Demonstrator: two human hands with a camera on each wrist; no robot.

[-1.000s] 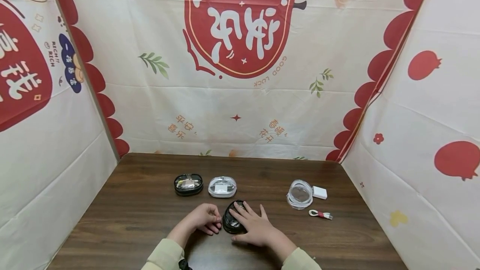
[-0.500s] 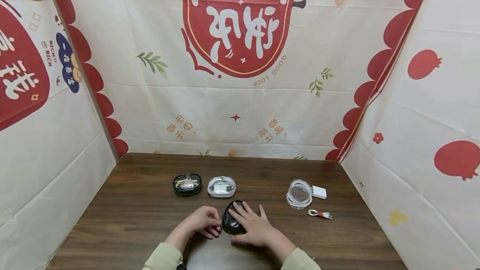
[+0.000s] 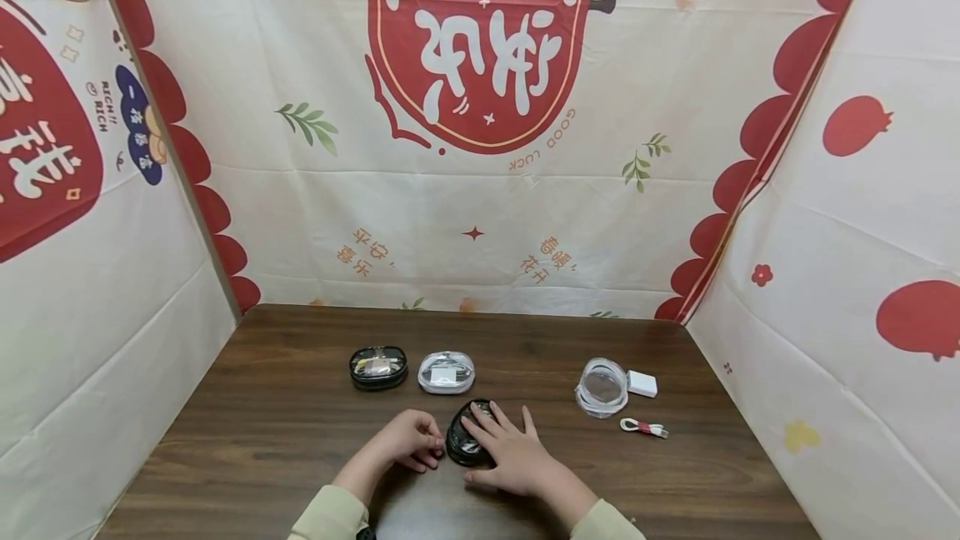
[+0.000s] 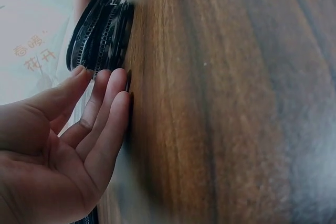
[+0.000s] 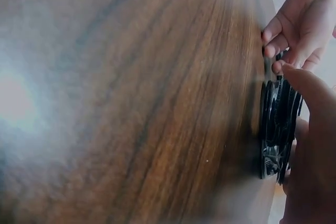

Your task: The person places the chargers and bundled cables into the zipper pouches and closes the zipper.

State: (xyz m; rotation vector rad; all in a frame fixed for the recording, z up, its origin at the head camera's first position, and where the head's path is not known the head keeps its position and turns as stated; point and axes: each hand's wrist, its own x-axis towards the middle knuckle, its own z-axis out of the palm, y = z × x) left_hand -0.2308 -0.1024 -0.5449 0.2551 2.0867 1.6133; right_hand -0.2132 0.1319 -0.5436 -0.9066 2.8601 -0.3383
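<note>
A black oval zip pouch (image 3: 465, 438) with a clear top lies on the table between my two hands. My left hand (image 3: 411, 438) is at its left side, pinching the zipper end between thumb and fingers. In the left wrist view, zipper teeth run along the side of the black pouch (image 4: 102, 38) to those fingertips (image 4: 103, 73). My right hand (image 3: 510, 455) lies over the pouch's top with spread, fairly straight fingers, covering its right part. The right thumb (image 5: 307, 85) reaches along the near side in the right wrist view. What lies inside the pouch is mostly hidden.
Behind the hands stand another black pouch (image 3: 378, 369) and a white-edged clear pouch (image 3: 446, 373), both filled. Toward the right are a round clear case (image 3: 602, 388), a white charger block (image 3: 642, 383) and a bundled white cable (image 3: 643, 427). Printed cloth walls enclose the table (image 3: 300, 432).
Both hands and the black pouch keep nearly the same place. The whole head view shifts slightly.
</note>
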